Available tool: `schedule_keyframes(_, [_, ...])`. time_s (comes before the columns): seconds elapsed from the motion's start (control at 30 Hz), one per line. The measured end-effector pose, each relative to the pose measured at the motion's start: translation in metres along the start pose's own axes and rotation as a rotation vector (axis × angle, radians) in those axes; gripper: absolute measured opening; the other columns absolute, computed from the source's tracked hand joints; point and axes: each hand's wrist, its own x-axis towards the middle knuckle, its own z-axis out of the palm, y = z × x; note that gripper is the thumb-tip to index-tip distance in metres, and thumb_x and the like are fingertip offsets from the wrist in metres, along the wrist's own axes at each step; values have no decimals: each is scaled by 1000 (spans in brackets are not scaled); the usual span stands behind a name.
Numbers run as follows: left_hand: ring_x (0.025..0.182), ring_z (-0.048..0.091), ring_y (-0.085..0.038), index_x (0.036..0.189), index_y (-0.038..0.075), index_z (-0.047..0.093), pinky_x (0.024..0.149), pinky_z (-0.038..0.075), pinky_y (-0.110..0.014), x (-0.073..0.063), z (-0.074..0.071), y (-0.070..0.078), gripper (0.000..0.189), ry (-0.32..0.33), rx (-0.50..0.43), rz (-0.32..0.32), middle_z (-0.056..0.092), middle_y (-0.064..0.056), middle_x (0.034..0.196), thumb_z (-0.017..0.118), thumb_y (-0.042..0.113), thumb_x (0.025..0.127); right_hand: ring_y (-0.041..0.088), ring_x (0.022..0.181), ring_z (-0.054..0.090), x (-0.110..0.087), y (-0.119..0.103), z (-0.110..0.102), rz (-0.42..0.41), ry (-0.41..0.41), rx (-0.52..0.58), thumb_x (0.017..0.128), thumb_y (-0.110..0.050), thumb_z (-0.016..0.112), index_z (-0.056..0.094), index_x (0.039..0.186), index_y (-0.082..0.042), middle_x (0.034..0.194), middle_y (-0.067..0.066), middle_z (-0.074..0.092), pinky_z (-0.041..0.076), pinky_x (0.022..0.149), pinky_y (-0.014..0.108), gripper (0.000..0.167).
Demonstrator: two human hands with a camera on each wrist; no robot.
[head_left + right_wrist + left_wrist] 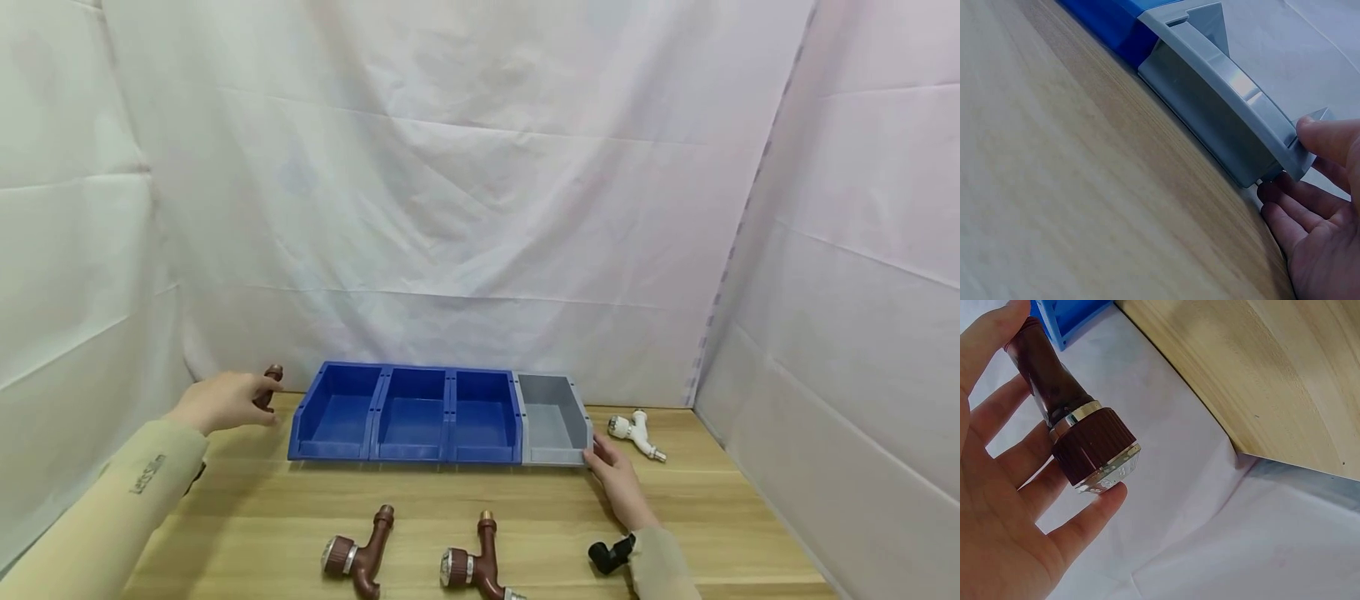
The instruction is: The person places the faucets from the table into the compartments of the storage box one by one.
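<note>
In my left hand (222, 402) is a dark brown tap (1092, 447), held up left of the row of bins. The left wrist view shows thumb and fingers around it, with its ribbed knob and clear cap towards the little finger. My right hand (618, 485) grips the front right corner of a grey bin (558, 457). In the right wrist view, the thumb lies on the bin's rim (1244, 106) and the other fingers are underneath. Three blue bins (408, 452) adjoin the grey one on its left.
Two brown taps (372, 554) (487, 558) lie on the wooden table (420, 492) in front. A black elbow-shaped piece (609, 556) is beside my right forearm. To the right of the bins lies a white tap (637, 433). White cloth (450, 208) hangs behind and at both sides.
</note>
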Motion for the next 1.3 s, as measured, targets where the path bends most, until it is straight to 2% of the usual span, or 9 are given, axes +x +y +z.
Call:
schedule_keyframes(0.23, [95,62,-43,119,5,68,65,50,-54,2,2,1,68,-11,-12,13,67,-21,108,80,52,71,32,134,38,-1,1,2,-12,4,10,99,-16,56,34,148,1,147,25,39,40,100,29,56])
schedule_keyframes(0.43, [96,62,-42,120,4,67,70,50,-56,12,-5,7,68,18,-11,45,68,-18,107,79,51,72,34,134,37,1,-5,0,-15,21,19,100,-14,54,33,148,2,146,27,38,41,95,21,55])
schedule_keyframes(0.53, [95,63,-42,120,4,67,70,50,-56,12,-7,8,69,20,-1,47,68,-17,105,79,52,72,32,135,36,1,-7,-1,6,7,26,100,-15,54,31,150,1,147,26,37,40,95,20,57])
schedule_keyframes(0.73, [96,62,-42,120,3,67,72,49,-56,11,-8,10,67,19,-8,50,68,-18,106,79,50,73,31,135,35,0,-8,0,21,-7,19,101,-18,54,29,151,0,149,26,36,37,101,26,59])
schedule_keyframes(0.97, [97,62,-41,121,3,67,74,49,-56,11,-10,18,62,22,-12,44,68,-18,108,79,44,76,31,134,36,0,-6,-1,18,1,23,101,-18,54,31,150,1,148,26,36,38,98,25,58])
schedule_keyframes(1.3, [100,61,-42,122,3,66,77,48,-57,12,-12,21,60,26,-20,58,68,-18,110,79,41,77,30,135,33,0,-4,-1,25,-13,35,101,-19,53,26,152,0,150,26,33,38,89,12,60])
